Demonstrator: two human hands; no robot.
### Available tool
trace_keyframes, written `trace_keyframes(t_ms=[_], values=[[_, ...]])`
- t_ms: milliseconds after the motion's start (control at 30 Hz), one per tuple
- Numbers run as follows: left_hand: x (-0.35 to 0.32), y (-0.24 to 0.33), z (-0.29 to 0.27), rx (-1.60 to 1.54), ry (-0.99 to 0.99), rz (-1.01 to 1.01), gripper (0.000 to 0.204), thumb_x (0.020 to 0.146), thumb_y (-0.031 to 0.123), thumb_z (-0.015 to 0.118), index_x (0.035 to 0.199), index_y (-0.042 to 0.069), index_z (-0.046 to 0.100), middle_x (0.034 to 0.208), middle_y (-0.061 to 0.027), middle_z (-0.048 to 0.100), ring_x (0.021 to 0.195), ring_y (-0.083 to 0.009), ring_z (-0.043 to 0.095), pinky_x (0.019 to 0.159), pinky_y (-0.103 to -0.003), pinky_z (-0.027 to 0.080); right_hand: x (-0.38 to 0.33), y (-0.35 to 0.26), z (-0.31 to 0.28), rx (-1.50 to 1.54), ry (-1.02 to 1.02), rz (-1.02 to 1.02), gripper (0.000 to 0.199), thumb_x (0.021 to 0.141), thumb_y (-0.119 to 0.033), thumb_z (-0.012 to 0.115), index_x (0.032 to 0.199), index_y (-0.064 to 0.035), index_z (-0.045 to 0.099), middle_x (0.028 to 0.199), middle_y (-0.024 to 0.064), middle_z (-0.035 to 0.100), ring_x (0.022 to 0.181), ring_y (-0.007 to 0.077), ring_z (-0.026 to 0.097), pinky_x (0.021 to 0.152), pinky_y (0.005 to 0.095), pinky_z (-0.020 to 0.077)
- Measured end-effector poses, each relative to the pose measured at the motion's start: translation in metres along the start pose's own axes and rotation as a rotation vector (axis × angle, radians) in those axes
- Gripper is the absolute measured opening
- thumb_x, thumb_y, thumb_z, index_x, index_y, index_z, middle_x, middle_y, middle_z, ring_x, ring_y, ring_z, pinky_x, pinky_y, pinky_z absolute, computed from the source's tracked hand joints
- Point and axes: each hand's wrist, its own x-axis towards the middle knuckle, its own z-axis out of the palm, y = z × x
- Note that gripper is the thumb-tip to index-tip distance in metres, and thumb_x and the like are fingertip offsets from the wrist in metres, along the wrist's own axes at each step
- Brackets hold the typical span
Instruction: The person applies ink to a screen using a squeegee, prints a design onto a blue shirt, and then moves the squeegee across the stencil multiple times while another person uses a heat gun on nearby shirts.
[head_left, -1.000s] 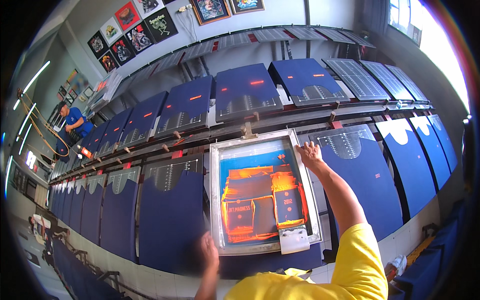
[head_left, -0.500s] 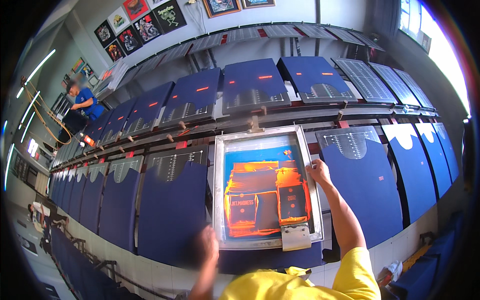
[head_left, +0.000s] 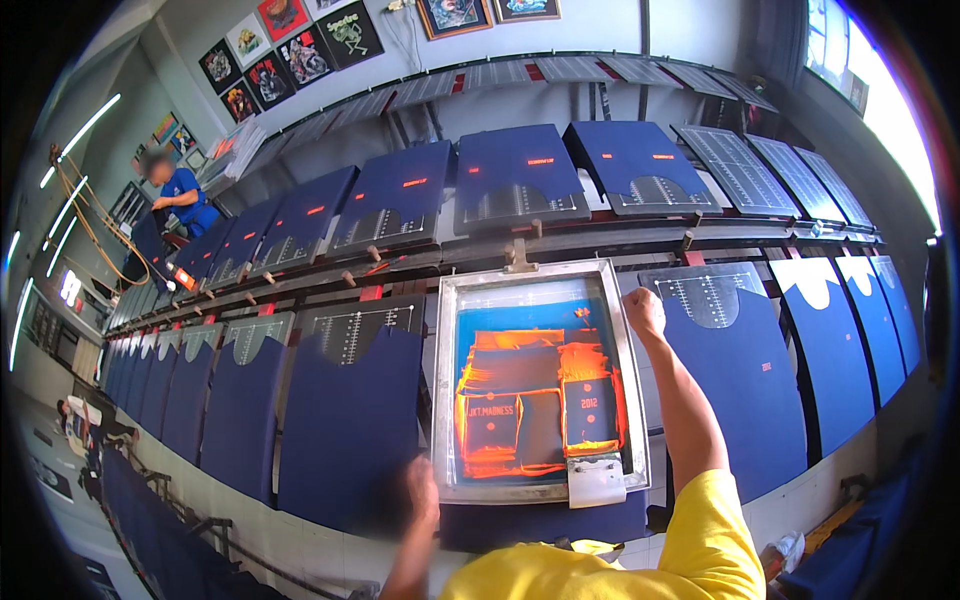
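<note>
A metal-framed printing screen (head_left: 447, 400) lies in front of me over a platen dressed in dark blue cloth (head_left: 545, 522). Orange ink is smeared across its mesh around two lettered areas. A metal plate (head_left: 597, 482) is fixed at its near edge, and a hinge clamp (head_left: 518, 257) sits at the far edge. My right hand (head_left: 645, 312) is closed at the upper right rim of the screen, its fingertips partly hidden. Beside the lower left corner is my left hand (head_left: 422, 488), blurred, its grip unclear; I cannot tell whether it touches the frame.
Platens with blue cloth panels stand on both sides, such as one on the left (head_left: 350, 430) and one on the right (head_left: 745, 390). A rail with wooden pegs (head_left: 375, 254) runs behind the screen. A person in blue (head_left: 182, 195) works at the far left.
My right hand has moved up along the screen's right rim and curled more. My left hand stays near the lower left corner. The whole view has shifted slightly.
</note>
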Motion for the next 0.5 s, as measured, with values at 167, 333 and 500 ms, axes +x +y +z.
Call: trace_keyframes(t_ms=[167,333,500], values=[[-0.004,-0.007,-0.014,0.031,0.048,-0.029,0.041,0.103,0.032,0.053,0.128,-0.001,0.058,0.124,-0.0085,0.062,0.119,-0.0193,0.055,0.106,-0.034,0.039,-0.041,-0.033,-0.047,1.06,-0.371,0.247,0.037,0.102,-0.037,0.05,0.111,-0.0081,0.07,0.105,0.0054,0.074,0.088,0.0165,0.068,0.078,0.034,0.0477],[-0.001,0.012,-0.01,0.03,-0.019,-0.041,0.045,0.103,0.037,0.054,0.127,-0.001,0.06,0.127,-0.0087,0.06,0.122,-0.0205,0.053,0.108,-0.035,0.038,-0.098,-0.004,-0.067,1.312,-0.385,0.266,0.031,0.103,-0.035,0.053,0.106,-0.0074,0.067,0.097,0.0039,0.07,0.083,0.0128,0.063,0.073,0.0273,0.0453],[0.003,0.028,-0.009,0.067,-0.067,0.015,0.057,0.102,0.043,0.054,0.138,-0.001,0.052,0.139,-0.0146,0.054,0.132,-0.024,0.048,0.114,-0.038,0.033,-0.174,0.034,-0.068,0.57,-0.09,-0.095,0.031,0.096,-0.013,0.063,0.125,-0.0024,0.06,0.111,0.0107,0.07,0.105,0.0216,0.067,0.088,0.035,0.0536]])
